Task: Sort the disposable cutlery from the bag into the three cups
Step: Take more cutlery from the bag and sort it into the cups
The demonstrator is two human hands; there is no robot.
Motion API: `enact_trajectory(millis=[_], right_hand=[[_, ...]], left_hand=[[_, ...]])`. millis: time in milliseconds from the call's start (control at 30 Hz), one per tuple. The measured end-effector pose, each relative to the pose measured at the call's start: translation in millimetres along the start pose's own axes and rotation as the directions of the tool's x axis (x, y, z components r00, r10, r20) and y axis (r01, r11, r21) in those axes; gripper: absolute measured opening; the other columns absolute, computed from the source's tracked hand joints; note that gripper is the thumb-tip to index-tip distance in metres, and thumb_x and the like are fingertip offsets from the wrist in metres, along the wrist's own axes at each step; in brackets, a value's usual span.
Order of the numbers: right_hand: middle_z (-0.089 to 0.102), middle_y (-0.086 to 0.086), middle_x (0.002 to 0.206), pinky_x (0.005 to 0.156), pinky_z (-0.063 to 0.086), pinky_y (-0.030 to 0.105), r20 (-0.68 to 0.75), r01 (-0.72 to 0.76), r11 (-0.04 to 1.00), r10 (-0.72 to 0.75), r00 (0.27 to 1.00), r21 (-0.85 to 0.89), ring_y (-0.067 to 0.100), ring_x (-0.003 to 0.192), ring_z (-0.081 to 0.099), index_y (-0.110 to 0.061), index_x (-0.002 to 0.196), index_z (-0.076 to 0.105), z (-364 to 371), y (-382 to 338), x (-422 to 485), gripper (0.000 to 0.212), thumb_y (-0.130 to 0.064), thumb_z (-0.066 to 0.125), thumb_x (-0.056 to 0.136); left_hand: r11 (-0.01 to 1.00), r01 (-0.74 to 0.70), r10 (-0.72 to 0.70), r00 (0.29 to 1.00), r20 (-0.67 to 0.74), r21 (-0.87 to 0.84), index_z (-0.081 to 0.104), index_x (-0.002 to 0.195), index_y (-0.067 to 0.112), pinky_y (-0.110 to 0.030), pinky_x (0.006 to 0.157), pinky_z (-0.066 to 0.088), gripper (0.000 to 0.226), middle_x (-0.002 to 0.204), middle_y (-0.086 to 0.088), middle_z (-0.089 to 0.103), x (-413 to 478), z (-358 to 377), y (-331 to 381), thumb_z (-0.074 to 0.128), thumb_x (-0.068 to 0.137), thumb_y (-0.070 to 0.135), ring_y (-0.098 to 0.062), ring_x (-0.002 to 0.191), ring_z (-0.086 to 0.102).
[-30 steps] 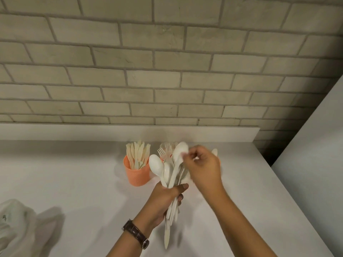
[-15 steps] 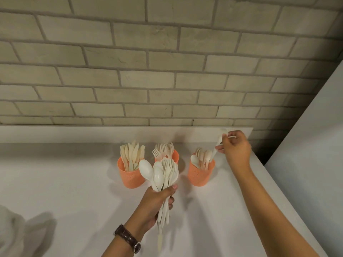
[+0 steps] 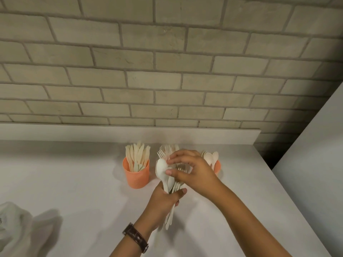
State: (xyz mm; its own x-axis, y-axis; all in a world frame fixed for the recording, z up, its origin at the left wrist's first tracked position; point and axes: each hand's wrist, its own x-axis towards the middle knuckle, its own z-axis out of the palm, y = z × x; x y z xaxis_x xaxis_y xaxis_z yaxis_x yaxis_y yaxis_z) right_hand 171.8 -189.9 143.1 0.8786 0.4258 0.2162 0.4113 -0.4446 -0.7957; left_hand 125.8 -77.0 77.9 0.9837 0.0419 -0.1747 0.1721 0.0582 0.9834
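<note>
- Head view, the hands: the left hand [image 3: 163, 202] is curled round the handles of a bundle of cutlery [image 3: 169, 217] and holds it upright above the counter [image 3: 74, 182], in front of the cups. A wristwatch [image 3: 136, 237] sits on that wrist.
- The right hand [image 3: 194, 170] reaches across the top of the bundle. Its thumb and forefinger pinch the bowl of a white spoon [image 3: 161, 166] at the bundle's left edge, and the other fingers are loosely fanned above. The picture is soft here, so the pinch may be only a light touch and not yet a firm hold.
- Head view, the cups: the knife cup [image 3: 137, 176] stands left of the hands, full of pale knives. Forks [image 3: 167, 150] rise just behind the hands; their cup is hidden. The spoon cup [image 3: 217, 166] peeks out beyond the right wrist, with spoons [image 3: 210, 156] standing in it.
- The bag [image 3: 9, 223] lies slumped at the lower left, well apart from the cups.
- Step in hand: picking one spoon out of the held bundle. All three cups are well stocked, so the sort looks far along.
- Next move, as I judge it: draw the spoon up and clear of its neighbours while the left hand keeps its grip, carry it right to the spoon cup, and drop it in handle first without snagging the forks.
</note>
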Motion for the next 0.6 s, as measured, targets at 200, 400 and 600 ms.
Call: enact_trajectory(millis=[200,400,600], right_hand=[[0.064,-0.003,0.096,0.084,0.043,0.018,0.109,-0.098,0.981,0.081,0.991,0.165,0.010,0.093,0.057,-0.016,0.081,0.068,-1,-5,1,0.010,-0.018,0.076,0.075],[0.057,-0.009,0.048,0.051,0.038,0.019,-0.194,-0.104,0.769,0.287,0.938,0.631,0.001,0.041,0.049,-0.009,0.081,0.058,-47,-15,11,0.011,-0.006,0.053,0.091],[0.063,0.002,0.074,0.054,0.045,0.016,-0.549,-0.052,0.921,0.275,0.789,0.387,0.001,0.050,0.056,-0.011,0.094,0.057,-103,15,12,0.009,-0.017,0.061,0.088]], left_hand=[[0.954,-0.083,0.130,0.981,-0.147,0.288,0.053,0.118,0.021,-0.012,0.065,0.044,0.039,0.093,0.014,0.064,2,-7,-6,0.067,0.082,0.016,0.002,0.083,0.060],[0.978,-0.007,0.022,0.997,-0.072,0.206,0.051,0.112,0.025,-0.016,0.061,0.044,0.029,0.084,0.008,0.059,-10,-12,-7,0.063,0.087,0.015,-0.006,0.063,0.052],[0.990,0.123,-0.124,0.992,-0.005,-0.064,0.058,0.104,0.013,-0.023,0.052,0.042,0.018,0.068,0.000,0.051,-11,-12,-11,0.061,0.087,0.009,-0.009,0.047,0.044]])
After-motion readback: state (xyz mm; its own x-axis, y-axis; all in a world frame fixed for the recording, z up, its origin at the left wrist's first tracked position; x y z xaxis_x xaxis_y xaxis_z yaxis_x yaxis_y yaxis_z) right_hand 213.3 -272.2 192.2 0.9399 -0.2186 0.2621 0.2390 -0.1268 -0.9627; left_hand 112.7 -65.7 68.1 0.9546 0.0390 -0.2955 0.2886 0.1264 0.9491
